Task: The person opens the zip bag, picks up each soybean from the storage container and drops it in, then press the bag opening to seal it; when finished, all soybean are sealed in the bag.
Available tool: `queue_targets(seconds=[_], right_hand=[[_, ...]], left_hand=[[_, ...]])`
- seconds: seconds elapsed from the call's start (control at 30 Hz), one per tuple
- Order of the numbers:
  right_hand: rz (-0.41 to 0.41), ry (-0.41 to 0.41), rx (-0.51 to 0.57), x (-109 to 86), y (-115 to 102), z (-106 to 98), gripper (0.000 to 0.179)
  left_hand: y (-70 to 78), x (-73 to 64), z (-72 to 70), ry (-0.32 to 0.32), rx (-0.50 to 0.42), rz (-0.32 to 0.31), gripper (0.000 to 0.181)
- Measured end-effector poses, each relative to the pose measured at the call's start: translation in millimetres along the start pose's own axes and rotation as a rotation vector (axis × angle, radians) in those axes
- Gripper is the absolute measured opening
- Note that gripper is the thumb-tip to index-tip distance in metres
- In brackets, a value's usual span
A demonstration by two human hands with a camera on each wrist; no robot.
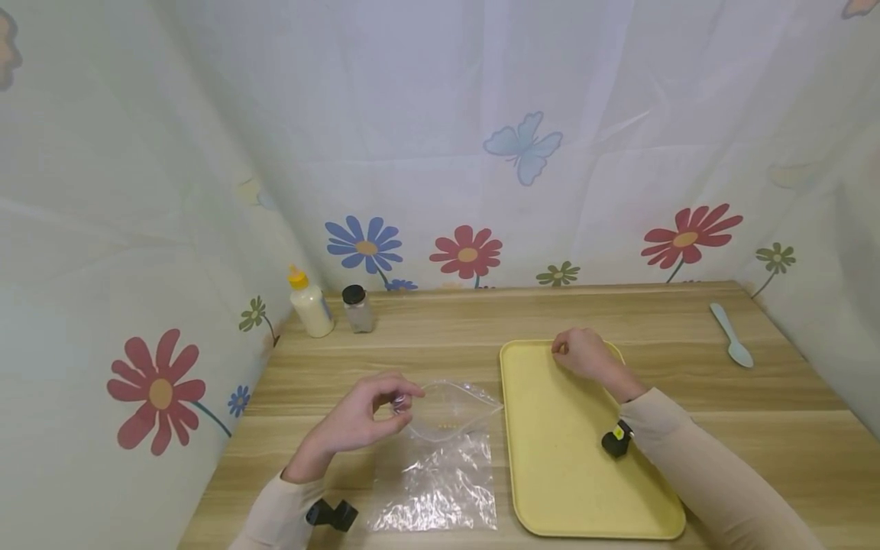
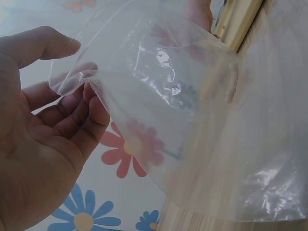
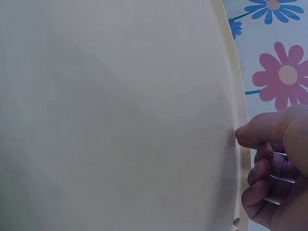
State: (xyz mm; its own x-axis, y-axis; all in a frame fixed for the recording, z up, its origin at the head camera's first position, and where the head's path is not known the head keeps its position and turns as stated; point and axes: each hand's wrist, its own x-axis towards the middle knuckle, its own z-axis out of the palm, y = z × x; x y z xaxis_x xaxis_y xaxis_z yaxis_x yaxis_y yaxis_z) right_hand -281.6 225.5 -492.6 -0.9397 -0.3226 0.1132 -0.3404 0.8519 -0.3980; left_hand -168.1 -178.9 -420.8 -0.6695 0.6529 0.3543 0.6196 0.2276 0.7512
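Note:
My left hand [image 1: 367, 409] holds the rim of a clear zip bag [image 1: 436, 489] near the front of the table. The bag's mouth gapes, and several tiny yellowish pieces [image 1: 447, 425] show in a row by it. In the left wrist view, the film [image 2: 163, 67] passes over the curled fingers, with the thumb a little apart. My right hand [image 1: 584, 355] is at the far end of a yellow tray [image 1: 564, 458], fingers bent and thumb by the rim. Whether anything sits between those fingertips is hidden. Small round brownish pieces [image 3: 236, 222] lie along the tray's edge.
At the back left stand a white bottle with a yellow cap [image 1: 312, 309] and a small jar with a black lid [image 1: 358, 309]. A pale blue spoon [image 1: 732, 336] lies at the far right. A flower-printed curtain [image 1: 426, 153] borders the table.

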Motion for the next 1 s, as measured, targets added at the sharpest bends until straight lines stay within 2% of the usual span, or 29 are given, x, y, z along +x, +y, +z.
queue_targets(seconds=[0.1,0.2,0.53,1.0], right_hand=[[0.0,0.01,0.001,-0.6,-1.3,0.5,0.007],[-0.005,0.02,0.009,-0.9,-3.5,0.4,0.008],[-0.024,0.055,0.021,-4.6,-9.9,-1.4,0.008],[-0.061,0.068,0.036,-14.2,-35.9,-18.1,0.009]], left_hand=[[10.9,1.8,-2.3,-0.006,-0.009,-0.017,0.035],[15.6,2.4,-3.4,-0.006,-0.015,-0.026,0.035],[13.6,2.2,-3.6,-0.004,-0.016,-0.008,0.034],[12.8,2.9,-2.4,-0.001,-0.013,-0.003,0.036]])
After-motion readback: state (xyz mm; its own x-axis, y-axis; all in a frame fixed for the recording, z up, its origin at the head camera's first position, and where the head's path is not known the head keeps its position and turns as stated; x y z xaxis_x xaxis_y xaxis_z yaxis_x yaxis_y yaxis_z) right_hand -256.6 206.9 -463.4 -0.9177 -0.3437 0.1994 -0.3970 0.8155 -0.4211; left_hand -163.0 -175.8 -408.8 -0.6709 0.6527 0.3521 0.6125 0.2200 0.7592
